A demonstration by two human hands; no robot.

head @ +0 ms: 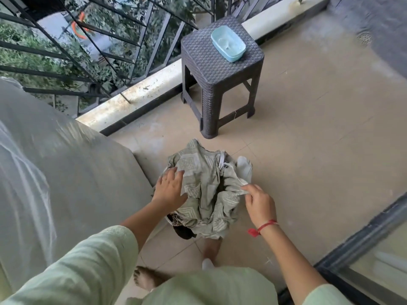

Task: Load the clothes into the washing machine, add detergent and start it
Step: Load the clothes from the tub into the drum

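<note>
Setting: balcony, beige tile floor (pixel 319 128), seen from above.
Clothes: heap of clothes (pixel 204 194) on the floor, centre of view, right in front of the person. Top piece is pale green with a white geometric print, crumpled.
Other pieces: dark garment (pixel 184 231) sticks out at the near lower-left edge of the heap; white piece (pixel 244 167) at the far right edge.
Container: thin white rim shows at the near left of the heap; cannot tell what holds the clothes.
Left hand: left hand (pixel 169 188) lies flat on the left side of the heap, fingers spread wide and straight, palm down. 1 ring (pixel 164 179) on a finger.
Right hand: right hand (pixel 259 203) at the heap's right edge, thumb and fingertips pinching a white strip (pixel 241 183); cannot tell if it is garment or handle.
Wrist: red thread (pixel 263 227) on the right wrist.
Sleeves: pale green, both arms.
Left of heap: large bulk under a grey cover (pixel 66 172), just beside the heap; nothing under the cover shows.
Stool: dark woven-look stool (pixel 207 69) beyond the heap, apart from it, near the ledge.
On stool: 1 light blue tub (pixel 228 44), far right part of the seat.
Railing: dark metal railing (pixel 88 51) top left, foliage behind.
Lower right: dark door frame (pixel 363 234) with glass.
Feet: 1 bare foot (pixel 147 279) near the bottom, on the tiles.
</note>
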